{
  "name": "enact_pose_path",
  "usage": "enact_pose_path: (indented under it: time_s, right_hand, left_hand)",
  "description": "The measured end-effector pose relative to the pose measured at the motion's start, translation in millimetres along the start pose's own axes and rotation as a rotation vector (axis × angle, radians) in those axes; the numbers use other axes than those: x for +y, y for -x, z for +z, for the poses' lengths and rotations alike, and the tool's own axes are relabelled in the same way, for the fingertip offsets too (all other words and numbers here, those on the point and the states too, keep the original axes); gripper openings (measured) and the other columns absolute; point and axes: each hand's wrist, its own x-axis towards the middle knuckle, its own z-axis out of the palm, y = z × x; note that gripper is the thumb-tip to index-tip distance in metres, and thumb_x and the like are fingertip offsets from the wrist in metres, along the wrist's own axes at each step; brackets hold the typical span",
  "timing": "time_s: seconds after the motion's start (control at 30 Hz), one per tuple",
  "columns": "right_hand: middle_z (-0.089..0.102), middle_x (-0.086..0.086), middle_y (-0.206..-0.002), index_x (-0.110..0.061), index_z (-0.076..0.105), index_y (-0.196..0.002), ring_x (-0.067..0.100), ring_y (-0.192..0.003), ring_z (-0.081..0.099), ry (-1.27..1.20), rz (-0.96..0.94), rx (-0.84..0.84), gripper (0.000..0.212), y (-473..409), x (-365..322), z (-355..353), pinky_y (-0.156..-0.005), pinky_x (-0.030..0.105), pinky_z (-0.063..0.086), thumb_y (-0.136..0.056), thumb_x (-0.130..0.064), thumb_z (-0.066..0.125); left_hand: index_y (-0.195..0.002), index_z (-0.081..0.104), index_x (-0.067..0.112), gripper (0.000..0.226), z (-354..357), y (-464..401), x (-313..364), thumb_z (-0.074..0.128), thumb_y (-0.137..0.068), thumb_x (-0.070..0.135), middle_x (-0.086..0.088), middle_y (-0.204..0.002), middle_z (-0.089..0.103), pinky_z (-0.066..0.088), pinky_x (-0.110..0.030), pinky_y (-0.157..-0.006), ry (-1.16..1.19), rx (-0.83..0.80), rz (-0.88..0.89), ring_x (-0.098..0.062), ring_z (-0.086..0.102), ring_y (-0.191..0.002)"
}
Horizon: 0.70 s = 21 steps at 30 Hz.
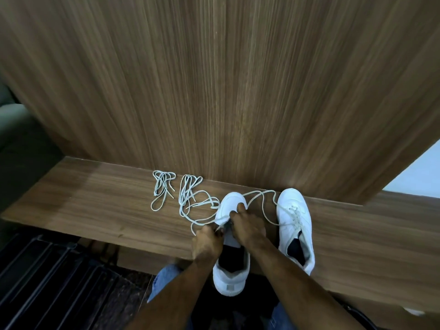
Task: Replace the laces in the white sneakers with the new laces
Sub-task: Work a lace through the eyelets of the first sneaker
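Both hands [207,241] [247,225] apparently on sneaker [232,203] lace [202,221].

A tall wood-grain panel [226,79] is rising behind a matching wooden ledge [95,206]; dark ribbed flooring [47,282] is lying below left; pale light [414,172] is showing at right.

A wooden shelf [100,210] runs across the view, backed by an upright wood-grain panel [226,91]. Below its front edge, at lower left — a dark ribbed mat [52,277]. Blue jeans [164,279] show at the bottom — a pale wall [419,175] at right
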Motion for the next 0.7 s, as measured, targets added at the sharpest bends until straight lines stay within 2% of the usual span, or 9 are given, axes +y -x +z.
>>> enact_pose_path:
  time_s: [0.07,0.17,0.23,0.33,0.43,0.5,0.6,0.67,0.7]
  right_hand:
    - [0.05,0.01,-0.124,-0.014,0.056,-0.113,0.035,-0.105,0.06,-0.146,0.091,0.031,0.024,-4.0,1.6,-0.6,-0.078,0.038,0.048,-0.093,-0.023,0.046]
    - [0.062,0.011,-0.112,-0.006,0.062,-0.108,0.032,-0.1,0.062,-0.688,0.491,0.134,0.027,-10.3,15.9,-0.5,-0.081,0.034,0.047,-0.091,-0.021,0.047]
    - [0.062,0.011,-0.107,-0.002,0.06,-0.108,0.03,-0.093,0.062,-0.886,0.624,0.198,0.027,-7.8,29.1,1.2,-0.081,0.033,0.05,-0.088,-0.014,0.048]
    - [0.056,0.012,-0.117,-0.015,0.055,-0.096,0.029,-0.106,0.057,-0.744,0.493,0.222,0.013,0.1,34.7,-1.8,-0.085,0.035,0.047,-0.083,-0.017,0.054]
    - [0.048,0.001,-0.129,-0.021,0.056,-0.113,0.024,-0.118,0.049,-0.361,0.176,0.12,0.03,1.5,30.7,-2.2,-0.09,0.035,0.043,-0.085,-0.031,0.057]
    - [0.04,0.0,-0.137,-0.021,0.054,-0.118,0.026,-0.121,0.048,-0.202,0.024,0.03,0.033,-0.8,22.9,0.4,-0.086,0.036,0.045,-0.088,-0.034,0.054]
    - [0.04,0.005,-0.134,-0.019,0.055,-0.12,0.029,-0.122,0.044,-0.044,-0.035,-0.03,0.033,-3.4,11.0,7.2,-0.085,0.038,0.047,-0.091,-0.034,0.049]
    - [0.043,0.006,-0.129,-0.019,0.062,-0.114,0.03,-0.119,0.048,-0.099,-0.01,-0.008,0.028,-7.3,8.2,10.1,-0.085,0.038,0.047,-0.094,-0.031,0.047]
    - [0.046,0.007,-0.125,-0.018,0.067,-0.108,0.03,-0.114,0.052,-0.202,0.02,0.015,0.026,-11.0,8.2,10.8,-0.084,0.037,0.048,-0.093,-0.029,0.048]
  left_hand:
    - [-0.113,0.063,0.017,0.041,2.0,-1.9,-2.5,0.052,-0.089,0.048,-0.019,-0.115,0.063,0.047,-0.039,-0.09,-0.016,-0.004,-0.012,-0.04,0.058,-0.109]
    - [-0.114,0.063,0.016,0.039,1.7,-4.1,-5.2,0.053,-0.089,0.045,-0.021,-0.116,0.063,0.046,-0.039,-0.09,0.002,0.007,-0.017,-0.041,0.057,-0.11]
    - [-0.113,0.063,0.017,0.038,3.0,-4.1,-6.1,0.052,-0.091,0.045,-0.021,-0.115,0.063,0.046,-0.04,-0.09,-0.018,0.015,-0.005,-0.04,0.058,-0.11]
    - [-0.113,0.062,0.017,0.04,4.5,-4.2,-7.2,0.049,-0.091,0.048,-0.02,-0.115,0.063,0.046,-0.04,-0.09,-0.055,0.008,0.001,-0.04,0.058,-0.109]
    - [-0.112,0.062,0.017,0.042,5.6,-4.8,-8.1,0.05,-0.091,0.05,-0.02,-0.115,0.063,0.046,-0.04,-0.089,-0.049,0.006,0.001,-0.041,0.057,-0.11]
    - [-0.112,0.063,0.017,0.042,4.2,-4.3,-8.1,0.05,-0.09,0.05,-0.019,-0.114,0.064,0.048,-0.04,-0.088,-0.037,0.0,0.007,-0.041,0.058,-0.109]
    - [-0.112,0.063,0.019,0.043,3.3,-3.6,-10.3,0.049,-0.089,0.052,-0.017,-0.113,0.065,0.049,-0.04,-0.087,-0.045,-0.004,0.018,-0.039,0.059,-0.107]
    - [-0.111,0.063,0.018,0.044,3.9,-4.0,-11.0,0.049,-0.089,0.053,-0.017,-0.112,0.065,0.049,-0.04,-0.087,-0.046,-0.01,0.018,-0.039,0.059,-0.107]
    - [-0.111,0.063,0.018,0.043,3.7,-4.7,-10.9,0.049,-0.089,0.052,-0.017,-0.112,0.065,0.048,-0.04,-0.086,-0.043,-0.008,0.018,-0.039,0.059,-0.107]
